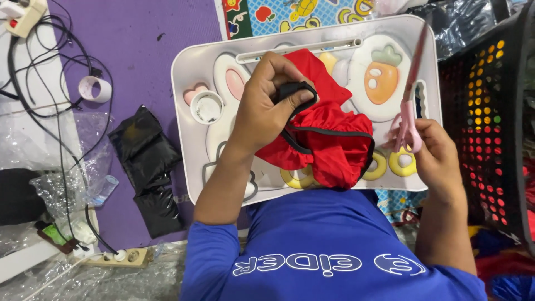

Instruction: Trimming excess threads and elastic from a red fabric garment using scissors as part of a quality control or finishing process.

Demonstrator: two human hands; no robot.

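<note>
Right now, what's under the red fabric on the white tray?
The red fabric lies on the white tray, covering part of its cartoon print. Yellow rings and a carrot picture show around it. The left hand grips its black strap. Whatever lies directly beneath is hidden.

Blue short-sleeve tee (334, 245) w/ white chest print.

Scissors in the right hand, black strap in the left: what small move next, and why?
Probably bring the pink scissors toward the black strap. The left hand pinches the strap up off the red fabric, while the right hand holds the scissors apart, blades pointing away.
</note>
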